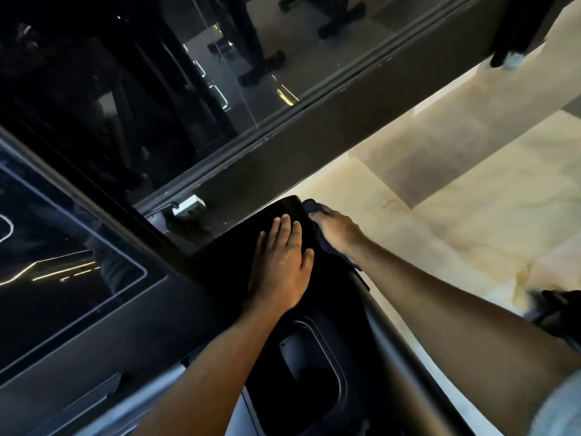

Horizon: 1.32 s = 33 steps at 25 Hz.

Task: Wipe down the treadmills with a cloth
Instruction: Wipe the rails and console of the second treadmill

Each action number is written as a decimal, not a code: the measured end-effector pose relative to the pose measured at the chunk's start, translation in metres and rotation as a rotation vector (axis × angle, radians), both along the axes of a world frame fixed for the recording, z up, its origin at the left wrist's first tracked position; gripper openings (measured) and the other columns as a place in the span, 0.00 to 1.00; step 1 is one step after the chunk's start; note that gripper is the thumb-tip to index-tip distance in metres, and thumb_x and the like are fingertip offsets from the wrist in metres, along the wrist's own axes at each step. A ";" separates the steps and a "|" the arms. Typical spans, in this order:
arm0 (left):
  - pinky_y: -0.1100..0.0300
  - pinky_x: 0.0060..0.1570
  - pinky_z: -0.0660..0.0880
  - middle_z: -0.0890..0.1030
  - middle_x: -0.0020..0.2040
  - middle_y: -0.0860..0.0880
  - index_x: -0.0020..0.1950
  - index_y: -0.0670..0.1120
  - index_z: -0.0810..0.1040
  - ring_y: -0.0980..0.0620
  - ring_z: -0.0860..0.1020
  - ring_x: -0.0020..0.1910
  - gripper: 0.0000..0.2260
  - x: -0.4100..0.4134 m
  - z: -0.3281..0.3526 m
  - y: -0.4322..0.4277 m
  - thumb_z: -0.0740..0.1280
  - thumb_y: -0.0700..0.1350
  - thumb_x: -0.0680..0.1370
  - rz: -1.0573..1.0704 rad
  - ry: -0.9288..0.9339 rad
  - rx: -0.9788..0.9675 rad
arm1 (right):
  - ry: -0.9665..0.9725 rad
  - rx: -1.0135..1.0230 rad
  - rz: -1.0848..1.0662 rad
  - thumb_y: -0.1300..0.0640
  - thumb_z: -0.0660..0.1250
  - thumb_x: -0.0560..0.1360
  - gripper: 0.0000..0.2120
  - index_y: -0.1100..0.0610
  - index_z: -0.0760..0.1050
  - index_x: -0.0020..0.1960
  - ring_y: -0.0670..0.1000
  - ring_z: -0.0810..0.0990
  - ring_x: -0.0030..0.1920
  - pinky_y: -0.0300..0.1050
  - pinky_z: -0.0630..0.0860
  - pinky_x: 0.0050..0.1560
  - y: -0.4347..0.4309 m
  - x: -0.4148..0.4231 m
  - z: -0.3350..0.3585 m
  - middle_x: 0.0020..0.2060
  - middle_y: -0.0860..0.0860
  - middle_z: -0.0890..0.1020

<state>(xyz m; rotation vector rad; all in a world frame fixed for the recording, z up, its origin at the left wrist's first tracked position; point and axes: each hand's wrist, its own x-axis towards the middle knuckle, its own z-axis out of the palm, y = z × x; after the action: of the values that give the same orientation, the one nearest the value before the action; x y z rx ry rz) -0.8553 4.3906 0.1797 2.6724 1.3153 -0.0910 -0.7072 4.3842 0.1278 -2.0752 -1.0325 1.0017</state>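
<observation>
I look down at a treadmill console [94,325] with a dark glossy screen [63,253] at the left. My left hand [281,265] lies flat, fingers straight, on the black top surface of the console's right wing [239,262]. My right hand [336,229] grips a dark blue cloth [312,206] and presses it against the wing's right edge. Part of the cloth hangs below my wrist; the rest is hidden under my hand.
A recessed cup holder [311,369] sits in the console below my left hand. A dark handrail [396,350] runs under my right forearm. A glass wall with a dark frame [283,127] stands ahead, a white wall socket [188,207] at its base. Pale marble floor [471,199] lies to the right.
</observation>
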 end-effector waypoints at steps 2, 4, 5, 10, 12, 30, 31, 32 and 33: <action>0.52 0.76 0.45 0.54 0.80 0.46 0.79 0.44 0.56 0.51 0.49 0.79 0.27 -0.002 -0.001 0.000 0.56 0.51 0.82 0.004 -0.027 -0.004 | -0.028 0.045 0.044 0.43 0.61 0.79 0.22 0.38 0.68 0.72 0.54 0.72 0.70 0.48 0.67 0.68 -0.009 -0.011 0.006 0.71 0.48 0.73; 0.52 0.76 0.45 0.56 0.79 0.45 0.78 0.43 0.57 0.50 0.50 0.79 0.27 0.000 -0.005 0.000 0.55 0.50 0.81 0.016 -0.057 0.016 | -0.040 0.159 0.094 0.42 0.62 0.78 0.21 0.36 0.69 0.70 0.50 0.72 0.68 0.47 0.66 0.70 -0.001 -0.011 0.006 0.70 0.44 0.73; 0.52 0.76 0.44 0.56 0.79 0.45 0.78 0.43 0.57 0.50 0.50 0.79 0.27 0.000 -0.006 -0.002 0.53 0.51 0.81 0.015 -0.046 0.032 | 0.039 0.094 0.094 0.40 0.62 0.76 0.18 0.37 0.75 0.65 0.51 0.74 0.64 0.48 0.67 0.70 0.008 -0.002 0.003 0.63 0.46 0.77; 0.51 0.76 0.41 0.52 0.80 0.46 0.79 0.44 0.56 0.50 0.46 0.79 0.26 -0.002 -0.002 -0.010 0.55 0.51 0.82 -0.005 -0.033 -0.014 | 0.091 -0.007 -0.010 0.39 0.59 0.76 0.19 0.35 0.72 0.66 0.57 0.75 0.63 0.52 0.69 0.67 -0.002 -0.011 0.009 0.64 0.51 0.77; 0.51 0.76 0.40 0.52 0.80 0.46 0.79 0.44 0.55 0.50 0.45 0.79 0.27 -0.002 -0.002 -0.012 0.56 0.51 0.82 -0.021 -0.042 -0.001 | 0.037 0.085 0.015 0.40 0.61 0.75 0.21 0.35 0.69 0.68 0.51 0.74 0.66 0.50 0.69 0.66 -0.011 -0.012 0.005 0.68 0.45 0.75; 0.53 0.76 0.39 0.48 0.80 0.48 0.80 0.46 0.52 0.53 0.41 0.79 0.27 -0.010 0.004 -0.038 0.53 0.52 0.83 -0.027 -0.029 -0.071 | 0.125 -0.167 -0.097 0.42 0.58 0.79 0.16 0.45 0.73 0.63 0.59 0.76 0.64 0.50 0.70 0.65 -0.040 0.004 -0.009 0.63 0.55 0.78; 0.52 0.76 0.39 0.48 0.81 0.48 0.80 0.46 0.52 0.53 0.42 0.79 0.27 -0.010 0.005 -0.040 0.54 0.52 0.83 -0.028 -0.024 -0.076 | 0.124 -0.216 -0.112 0.42 0.57 0.79 0.16 0.46 0.73 0.62 0.59 0.76 0.63 0.50 0.70 0.64 -0.041 0.002 -0.004 0.63 0.56 0.79; 0.52 0.76 0.39 0.49 0.81 0.48 0.80 0.46 0.52 0.52 0.42 0.79 0.27 -0.010 0.007 -0.041 0.54 0.52 0.82 -0.034 -0.015 -0.078 | 0.021 -0.169 -0.056 0.41 0.57 0.79 0.18 0.45 0.71 0.66 0.60 0.76 0.64 0.50 0.69 0.63 -0.050 -0.007 -0.007 0.65 0.56 0.77; 0.52 0.76 0.39 0.49 0.81 0.47 0.80 0.46 0.53 0.52 0.43 0.79 0.28 -0.011 0.007 -0.043 0.55 0.51 0.82 -0.042 -0.002 -0.073 | -0.052 -0.081 -0.039 0.41 0.57 0.78 0.21 0.42 0.66 0.70 0.60 0.75 0.65 0.51 0.69 0.64 -0.060 -0.020 0.001 0.67 0.54 0.75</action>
<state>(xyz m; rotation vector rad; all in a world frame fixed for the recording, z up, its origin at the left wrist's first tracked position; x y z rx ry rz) -0.8659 4.3479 0.1865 2.6389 1.2309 -0.1385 -0.7273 4.3239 0.1287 -2.1890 -0.9881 0.9901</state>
